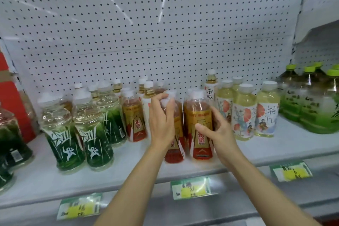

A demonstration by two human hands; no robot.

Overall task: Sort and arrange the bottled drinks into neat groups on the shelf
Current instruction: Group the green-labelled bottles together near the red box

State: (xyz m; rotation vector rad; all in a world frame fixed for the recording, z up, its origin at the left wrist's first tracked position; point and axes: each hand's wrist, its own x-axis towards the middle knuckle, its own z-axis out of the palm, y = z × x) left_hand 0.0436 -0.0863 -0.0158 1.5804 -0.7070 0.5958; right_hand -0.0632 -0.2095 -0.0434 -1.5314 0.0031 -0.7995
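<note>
Both hands are on the orange-labelled bottles at the centre of the frame, on the front part of the shelf [128, 176]. The left hand [161, 121] curls round the upper body and shoulder of one orange bottle [174, 154], fingers up by its white cap. The right hand [218, 134] wraps the side of the neighbouring orange bottle [200, 115], thumb across its label. The two hands are near each other but not touching, each gripping its own bottle.

The step in hand looks like drawing the orange bottles together into one group. A third orange bottle [134, 117] stands apart to the left, beside the green bottles [73, 141]; the pale tea bottles [244, 113] sit just right of the held pair.

Both held bottles have their long axes near vertical, caps up toward the top of the frame. The left one tilts slightly, cap leaning left, and its base looks blurred, so whether it rests on the shelf is unclear.

Next, probably, the pair wants setting upright side by side, labels forward, and the stray third brought over.
</note>
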